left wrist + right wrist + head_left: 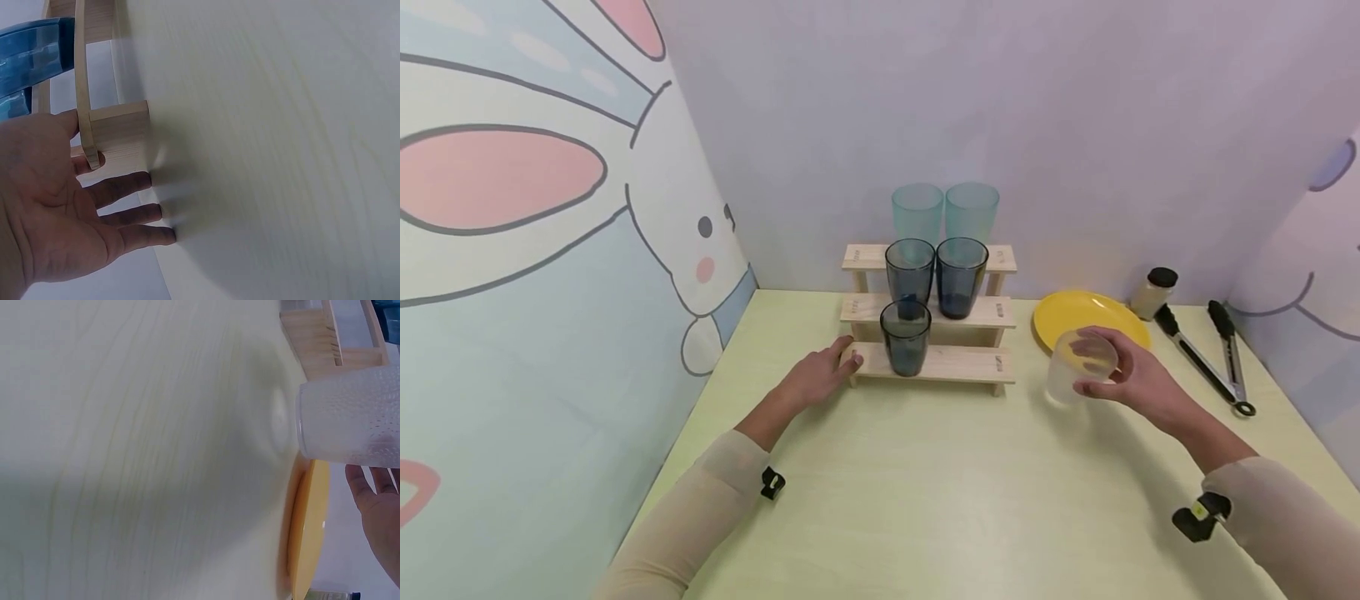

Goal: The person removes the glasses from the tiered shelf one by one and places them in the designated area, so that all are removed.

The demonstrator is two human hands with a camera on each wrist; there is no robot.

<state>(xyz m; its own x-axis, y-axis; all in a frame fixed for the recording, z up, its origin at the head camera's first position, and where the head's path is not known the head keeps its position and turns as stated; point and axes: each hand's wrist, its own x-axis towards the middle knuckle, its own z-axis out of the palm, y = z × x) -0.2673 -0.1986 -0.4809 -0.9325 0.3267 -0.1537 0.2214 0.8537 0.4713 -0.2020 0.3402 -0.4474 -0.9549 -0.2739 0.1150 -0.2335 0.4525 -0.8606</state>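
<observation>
A three-step wooden rack (966, 363) stands at the back middle of the table. My left hand (817, 377) is at the left end of its lowest step. In the left wrist view, thumb and index finger pinch the board's end, while the other fingers (128, 187) stretch toward the tabletop. My right hand (1138, 379) grips a clear frosted cup (1067, 371) in front of the yellow plate. The right wrist view shows the cup (350, 419) just above the table. One dark grey glass (906, 346) sits on the lowest step.
Two dark glasses (961, 283) stand on the middle step, two light teal cups (917, 212) on the top. To the right are a yellow plate (1060, 310), a black-lidded jar (1152, 296) and black-tipped tongs (1202, 367). Printed walls border the back and sides.
</observation>
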